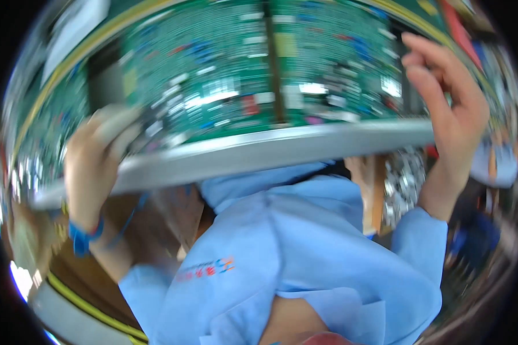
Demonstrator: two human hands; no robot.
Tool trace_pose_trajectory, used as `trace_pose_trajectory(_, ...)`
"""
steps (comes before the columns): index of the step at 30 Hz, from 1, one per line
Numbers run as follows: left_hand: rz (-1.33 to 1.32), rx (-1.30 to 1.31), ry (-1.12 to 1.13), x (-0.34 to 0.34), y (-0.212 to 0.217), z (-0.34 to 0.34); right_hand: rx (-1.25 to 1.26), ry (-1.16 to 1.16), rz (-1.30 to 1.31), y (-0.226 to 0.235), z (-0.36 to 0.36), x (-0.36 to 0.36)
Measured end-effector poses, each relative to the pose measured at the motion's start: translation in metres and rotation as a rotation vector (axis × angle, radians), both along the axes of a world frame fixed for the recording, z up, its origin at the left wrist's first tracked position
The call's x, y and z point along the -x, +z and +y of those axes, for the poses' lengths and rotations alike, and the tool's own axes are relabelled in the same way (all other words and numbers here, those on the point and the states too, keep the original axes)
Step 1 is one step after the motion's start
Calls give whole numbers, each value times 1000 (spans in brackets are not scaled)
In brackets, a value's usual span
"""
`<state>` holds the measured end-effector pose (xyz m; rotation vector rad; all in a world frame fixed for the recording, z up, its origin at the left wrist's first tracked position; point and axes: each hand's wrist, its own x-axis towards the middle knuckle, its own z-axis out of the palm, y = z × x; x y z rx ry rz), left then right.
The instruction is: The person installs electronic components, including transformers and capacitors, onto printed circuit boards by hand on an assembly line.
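Two hands up high, one on each side.

The left hand (95, 167) is raised, with its back to the camera. Its fingers (118, 123) curl up and over, shut in a grip. It is blurry, so each finger is hard to tell apart. A blue band goes round the left wrist (86, 230), and the left arm (112, 253) runs down from it, bare, into a light blue sleeve (147, 287). The right hand (449, 98) is raised too, higher than the left. Its fingers (429, 54) bend loosely and point left, a bit apart. The right wrist (440, 184) is bare. The right arm goes down into the other light blue sleeve (420, 236).
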<state>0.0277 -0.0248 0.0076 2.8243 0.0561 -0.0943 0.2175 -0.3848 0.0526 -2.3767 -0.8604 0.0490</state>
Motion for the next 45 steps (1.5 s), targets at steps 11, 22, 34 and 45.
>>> trace_pose_trajectory(11,-171,88,269,-13,19,14,491,-1020,-6,-91,-320,74)
trace_pose_trajectory(22,-179,-18,145,-26,41,-11,688,-1007,211,-225,-338,91)
trace_pose_trajectory(34,-225,-175,65,-33,34,-34,513,-475,135,-283,-270,-9)
trace_pose_trajectory(45,-536,-319,237,67,66,-36,-168,134,313,-202,-52,-111)
